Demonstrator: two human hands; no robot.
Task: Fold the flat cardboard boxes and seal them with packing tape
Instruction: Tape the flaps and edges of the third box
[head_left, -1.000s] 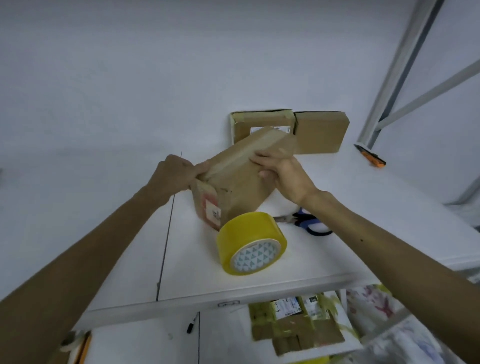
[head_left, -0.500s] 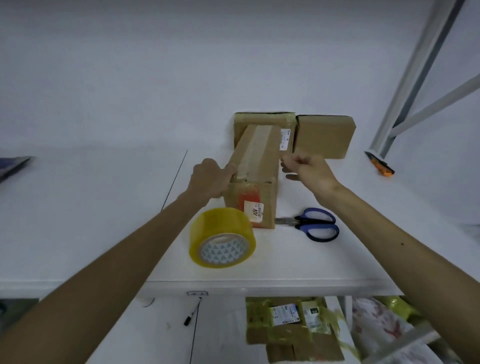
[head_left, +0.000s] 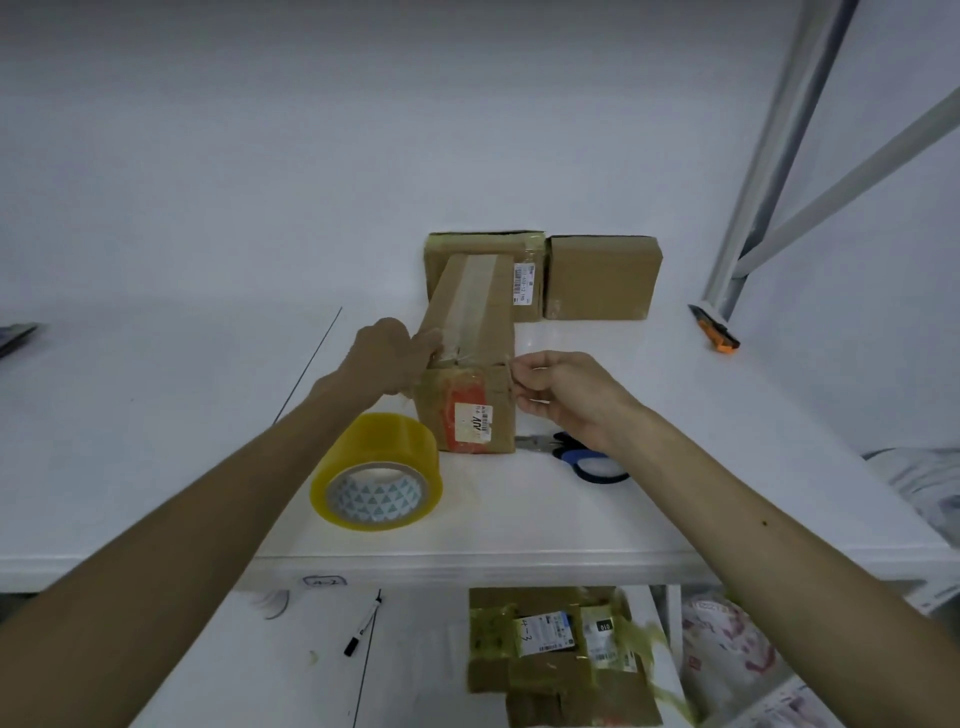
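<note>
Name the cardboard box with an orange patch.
The long front box, orange on its near end; rear left box and rear right box show none.

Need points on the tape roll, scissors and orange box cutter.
tape roll (head_left: 387, 457): head view, yellow outer band.
scissors (head_left: 567, 457): head view, blue handle beside the right wrist.
box cutter (head_left: 718, 339): head view, orange body.

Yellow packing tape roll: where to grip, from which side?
Grip the yellow packing tape roll over its curved outer band, thumb into the open core facing the near edge. Come from above-left: it seems to stand on its rim, and the brown cardboard box crowds its far right.
</note>
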